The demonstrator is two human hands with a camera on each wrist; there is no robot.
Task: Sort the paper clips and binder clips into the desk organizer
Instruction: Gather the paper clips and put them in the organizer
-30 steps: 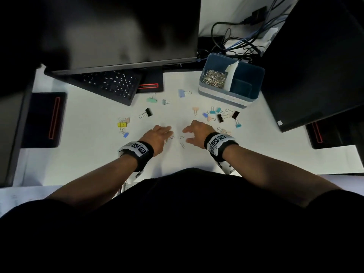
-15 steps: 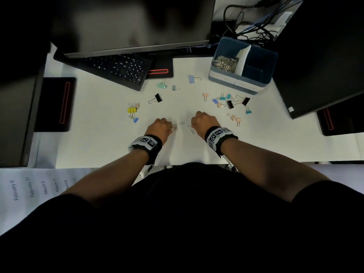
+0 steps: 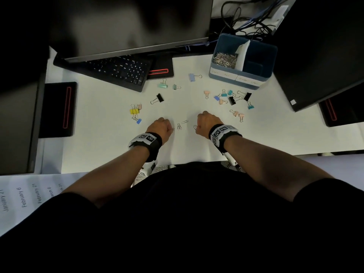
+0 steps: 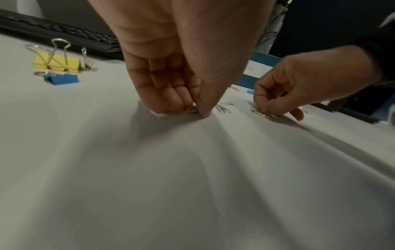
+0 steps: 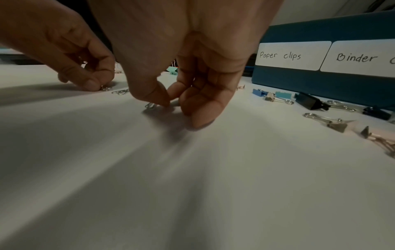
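Note:
Both hands are down on the white desk near its front edge. My left hand [image 3: 160, 128] pinches silver paper clips [image 4: 193, 110] between thumb and curled fingers. My right hand [image 3: 204, 123] pinches another paper clip [image 5: 150, 105] against the desk. Loose paper clips [image 3: 182, 124] lie between the two hands. The blue desk organizer [image 3: 262, 86] stands at the back right, labelled "Paper clips" [image 5: 280, 55] and "Binder"; its left compartment holds a heap of paper clips [image 3: 224, 59]. Coloured binder clips [image 3: 232, 99] are scattered before the organizer, and a yellow one [image 3: 135, 111] lies to the left.
A black keyboard [image 3: 118, 71] and a monitor [image 3: 128, 26] fill the back left. A second dark screen [image 3: 325, 56] overhangs the right side. Cables [image 3: 252, 22] lie behind the organizer. A black binder clip [image 3: 159, 97] and mint ones [image 3: 163, 85] sit mid-desk.
Both hands went from spread fingers to curled pinches on paper clips and drew slightly apart. The head view shifted, showing the organizer higher and further right.

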